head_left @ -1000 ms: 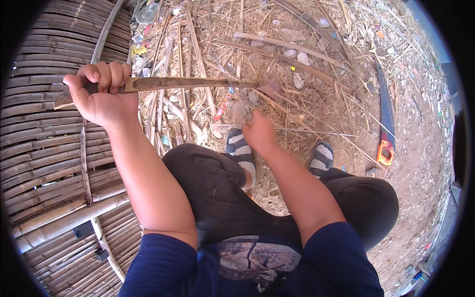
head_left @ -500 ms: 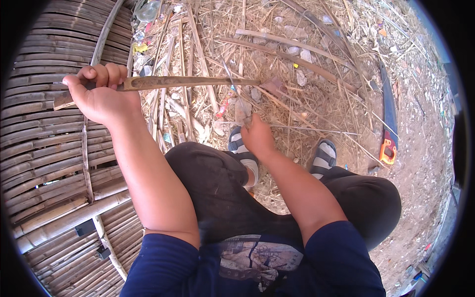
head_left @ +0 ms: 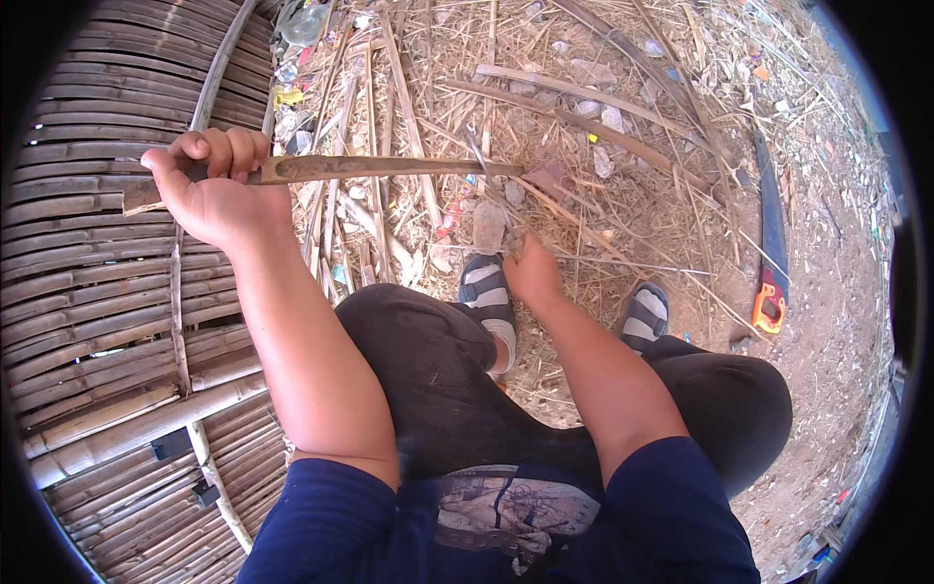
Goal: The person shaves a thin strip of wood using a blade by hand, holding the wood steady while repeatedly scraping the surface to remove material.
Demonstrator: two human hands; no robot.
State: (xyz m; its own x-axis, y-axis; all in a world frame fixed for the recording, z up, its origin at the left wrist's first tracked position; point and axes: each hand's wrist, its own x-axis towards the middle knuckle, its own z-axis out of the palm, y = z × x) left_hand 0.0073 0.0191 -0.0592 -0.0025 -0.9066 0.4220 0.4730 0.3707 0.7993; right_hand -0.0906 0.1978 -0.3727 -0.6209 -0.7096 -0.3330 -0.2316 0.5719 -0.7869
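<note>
My left hand (head_left: pixel 219 185) is wrapped around one end of a split bamboo strip (head_left: pixel 389 166), which stretches out level to the right above the littered ground. My right hand (head_left: pixel 531 273) is closed on a knife, near my left foot. Its narrow, dark blade (head_left: pixel 474 146) points up and to the left and crosses the strip near the far end. My fingers hide most of the knife's handle. A flat grey-brown stone (head_left: pixel 489 226) shows just left of my right hand.
A handsaw (head_left: pixel 769 224) with an orange handle lies at the right. Bamboo slats (head_left: pixel 603 102) and straw cover the ground ahead. A slatted bamboo panel (head_left: pixel 97 263) fills the left side. My sandalled feet (head_left: pixel 486 287) are below my hands.
My right hand has shifted slightly to the right with the knife, and the blade has moved right along the strip. My left hand keeps its grip. The whole view has shifted a little.
</note>
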